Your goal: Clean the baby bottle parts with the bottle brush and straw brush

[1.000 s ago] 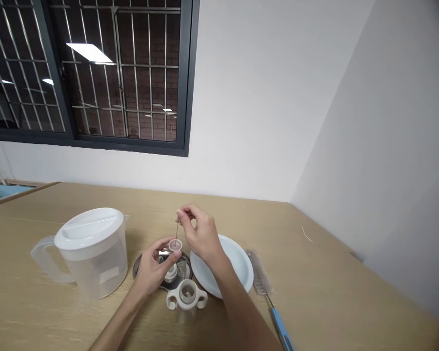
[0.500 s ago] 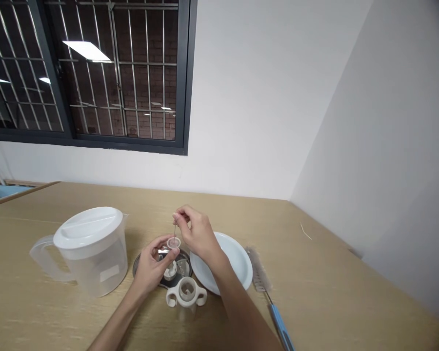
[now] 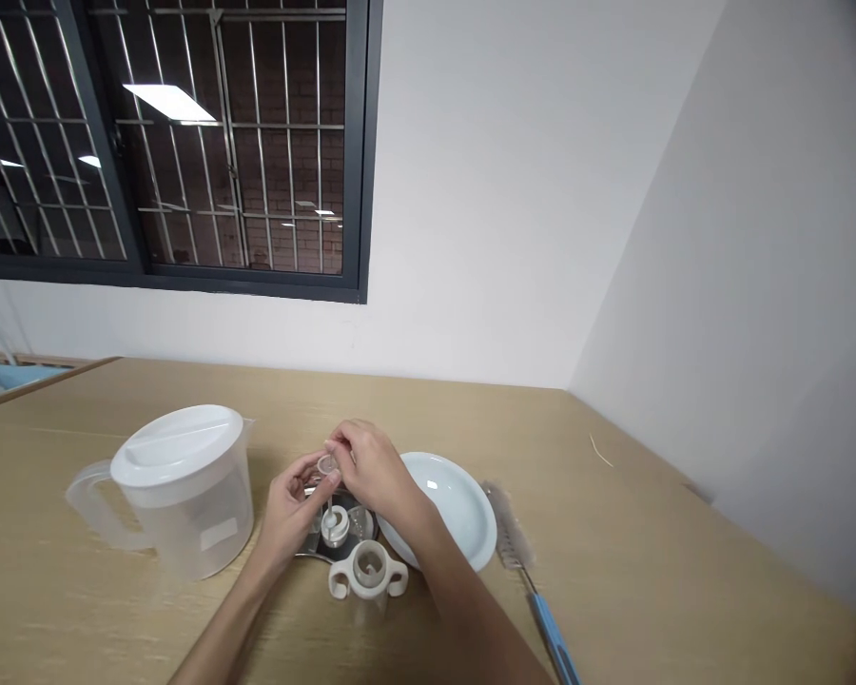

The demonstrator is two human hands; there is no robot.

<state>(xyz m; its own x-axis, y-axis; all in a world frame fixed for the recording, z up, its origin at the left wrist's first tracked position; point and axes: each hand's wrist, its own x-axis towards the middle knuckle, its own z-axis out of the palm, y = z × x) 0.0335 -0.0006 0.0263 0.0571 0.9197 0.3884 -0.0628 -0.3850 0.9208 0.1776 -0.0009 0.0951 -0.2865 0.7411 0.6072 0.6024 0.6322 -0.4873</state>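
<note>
My left hand [image 3: 296,504] is closed, pinching a small round translucent piece [image 3: 326,464] with a pale rim between thumb and fingers. My right hand [image 3: 363,466] is closed too, its fingertips pressed together right above that piece. The thin dark rod it pinches is now almost wholly hidden. A pale narrow tube [image 3: 330,499] shows beneath the piece. Below my hands a dark metal tray [image 3: 342,552] bears a white round cap [image 3: 335,526] and other small parts. A clear cup with two white handles [image 3: 368,566] stands upright in front of the tray.
On the left stands a lidded translucent pitcher [image 3: 185,495]. A pale blue plate [image 3: 463,514] lies partly under my right forearm. Right of it is a bottle brush [image 3: 510,533] with a blue handle. A thin white strip [image 3: 600,451] lies farther right on the wooden table [image 3: 656,552].
My right hand has come down and slightly left, against the round piece; the thin rod that stood out above the piece has gone down into it. My left hand has shifted slightly left.
</note>
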